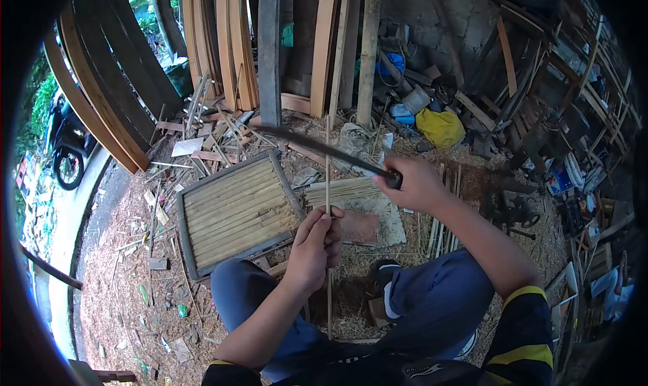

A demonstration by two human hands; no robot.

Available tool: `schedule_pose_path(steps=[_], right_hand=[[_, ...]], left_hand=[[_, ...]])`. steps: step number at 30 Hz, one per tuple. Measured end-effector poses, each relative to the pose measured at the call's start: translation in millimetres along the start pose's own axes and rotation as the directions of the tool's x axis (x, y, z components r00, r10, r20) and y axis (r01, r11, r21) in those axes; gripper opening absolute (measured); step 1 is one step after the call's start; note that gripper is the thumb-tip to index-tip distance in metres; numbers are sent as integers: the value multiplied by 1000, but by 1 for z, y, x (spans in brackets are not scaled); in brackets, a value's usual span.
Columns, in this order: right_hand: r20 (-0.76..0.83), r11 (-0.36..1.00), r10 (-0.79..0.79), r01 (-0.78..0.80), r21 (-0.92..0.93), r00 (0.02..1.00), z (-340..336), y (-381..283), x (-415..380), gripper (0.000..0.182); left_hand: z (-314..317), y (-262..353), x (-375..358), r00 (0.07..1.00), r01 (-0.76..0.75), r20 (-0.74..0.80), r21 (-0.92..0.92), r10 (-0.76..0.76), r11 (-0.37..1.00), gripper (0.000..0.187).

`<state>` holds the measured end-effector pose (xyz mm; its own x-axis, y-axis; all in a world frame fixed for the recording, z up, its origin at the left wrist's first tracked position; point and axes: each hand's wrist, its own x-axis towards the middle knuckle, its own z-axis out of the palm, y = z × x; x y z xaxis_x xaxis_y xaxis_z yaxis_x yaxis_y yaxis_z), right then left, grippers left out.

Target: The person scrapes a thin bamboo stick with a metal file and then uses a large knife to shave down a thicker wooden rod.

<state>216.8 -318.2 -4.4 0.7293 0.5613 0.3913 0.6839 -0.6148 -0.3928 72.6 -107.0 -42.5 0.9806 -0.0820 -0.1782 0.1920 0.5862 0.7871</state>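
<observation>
My left hand (316, 243) is closed around a thin bamboo strip (329, 183) that stands nearly upright in the view, between my knees. My right hand (413, 183) grips the handle of a long dark blade (324, 146). The blade points to the left and crosses the strip above my left hand; whether it touches the strip cannot be told. Behind my hands lies a bundle of thin strips (347, 190) on a pale board (395, 224) with a reddish patch.
A framed slatted panel (236, 210) lies left of my hands. Wooden planks (233, 48) and a pole (368, 55) stand behind. A yellow bag (440, 128) and piled scrap wood are at right. Shavings cover the ground. A motorcycle (69, 146) is at far left.
</observation>
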Motion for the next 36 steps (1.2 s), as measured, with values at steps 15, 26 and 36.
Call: schedule_pose_path(steps=[15, 26, 36], right_hand=[[11, 951, -230, 227, -210, 973, 15, 1, 9, 28], [-84, 973, -16, -4, -233, 996, 14, 24, 23, 24], [-230, 898, 362, -404, -173, 903, -4, 51, 26, 28]], left_hand=[[14, -5, -4, 996, -89, -7, 76, 90, 993, 17], [13, -8, -9, 997, -83, 5, 74, 83, 994, 17], [21, -11, -17, 996, -87, 29, 137, 84, 987, 16]])
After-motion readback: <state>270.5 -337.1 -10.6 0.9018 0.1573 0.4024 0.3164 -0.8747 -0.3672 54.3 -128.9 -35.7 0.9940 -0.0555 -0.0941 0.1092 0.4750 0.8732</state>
